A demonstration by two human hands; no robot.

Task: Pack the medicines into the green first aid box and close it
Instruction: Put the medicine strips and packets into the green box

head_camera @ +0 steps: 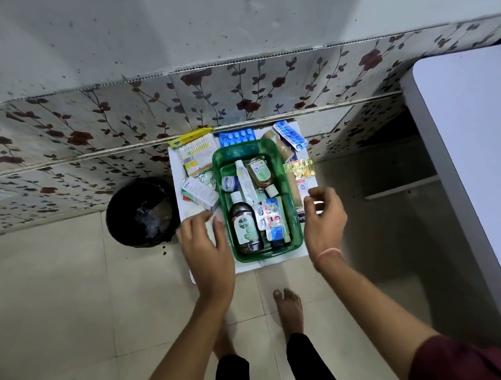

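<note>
The green first aid box stands open on a small white table. Inside lie a brown Dettol bottle, a white tube, a smaller amber bottle, a small round jar and blister packs. My left hand hovers at the box's left side, fingers apart, holding nothing. My right hand hovers at the right side, fingers curled and apart, also holding nothing. Outside the box lie a white carton, cotton swabs, blue blister strips and a gold blister strip.
A black waste bin stands on the floor left of the table. A large white surface juts in at the right. A flowered wall panel runs behind the table. My bare feet stand on pale floor tiles below it.
</note>
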